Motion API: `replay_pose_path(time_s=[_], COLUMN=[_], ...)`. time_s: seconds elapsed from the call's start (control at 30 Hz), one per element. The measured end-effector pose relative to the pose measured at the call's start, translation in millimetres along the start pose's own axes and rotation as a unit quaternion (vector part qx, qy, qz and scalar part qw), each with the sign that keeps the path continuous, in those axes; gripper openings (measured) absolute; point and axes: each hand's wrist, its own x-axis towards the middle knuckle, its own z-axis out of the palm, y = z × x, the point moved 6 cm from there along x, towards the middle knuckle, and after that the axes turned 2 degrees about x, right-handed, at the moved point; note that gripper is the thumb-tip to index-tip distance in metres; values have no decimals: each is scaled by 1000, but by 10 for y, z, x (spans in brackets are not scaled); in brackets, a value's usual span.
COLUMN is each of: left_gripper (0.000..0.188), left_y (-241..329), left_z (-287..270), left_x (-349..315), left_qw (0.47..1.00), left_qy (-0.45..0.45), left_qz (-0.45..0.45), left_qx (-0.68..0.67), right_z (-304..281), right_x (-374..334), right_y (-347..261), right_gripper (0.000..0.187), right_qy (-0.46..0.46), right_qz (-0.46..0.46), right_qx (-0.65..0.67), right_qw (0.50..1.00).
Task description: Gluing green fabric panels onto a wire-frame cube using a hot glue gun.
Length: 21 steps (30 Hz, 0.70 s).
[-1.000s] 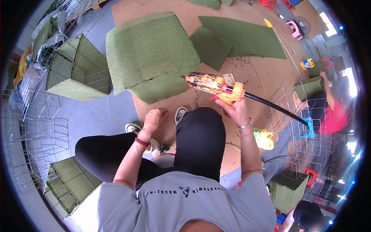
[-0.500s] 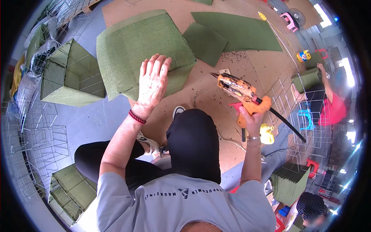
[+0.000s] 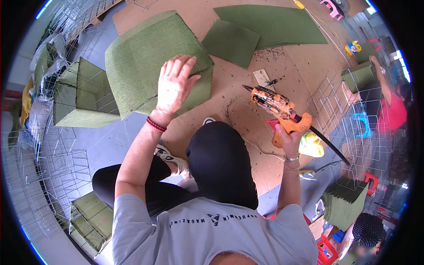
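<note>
My left hand lies flat, fingers stretched and thumb apart, against the near side of a box-shaped piece covered in green woven-looking fabric. My right hand grips an orange hot glue gun by its handle, near the red trigger. Dark residue coats the gun's barrel, and its nozzle points to the upper left, apart from the green box. Out of the gun's back sticks a long black glue stick.
Flat green sheets lie on brown board strewn with dark bits. A hollow green box and wire frames stand left. More wire frames and a stack of green pieces are right. A person in red works at right.
The whole view has shifted slightly. The green box now shows more of its near side, and my left thumb has spread from the fingers. The glue gun stays in my right hand.
</note>
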Motion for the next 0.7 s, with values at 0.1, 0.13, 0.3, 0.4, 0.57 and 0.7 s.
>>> replay_pose_path(time_s=[0.1, 0.13, 0.3, 0.4, 0.57, 0.7], left_gripper=[13, 8, 26, 27, 25, 18], left_y=[-273, -280, -1, 54, 322, -61], left_z=[-226, -274, 126, 436, 466, 132], left_x=[-84, -182, -1238, -1812, -2101, -2307], left_qw=[971, 955, 844, 773, 596, 748], left_qy=[103, 95, -59, -61, -62, -105], left_qz=[-159, -219, -423, -494, -608, -593], left_qx=[-149, -176, -325, -393, -521, -278], right_z=[18, 18, 377, 720, 1290, 1846], right_x=[-24, -35, 17, 98, 17, -90], right_y=[68, 106, 392, 755, 1554, 1385], right_gripper=[26, 27, 31, 36, 38, 35], right_qy=[-24, -36, -79, -103, -98, -125], right_qz=[12, 28, 92, 140, 169, 218], right_qx=[6, 14, 84, 176, 317, 363], right_qw=[1000, 999, 989, 969, 928, 897])
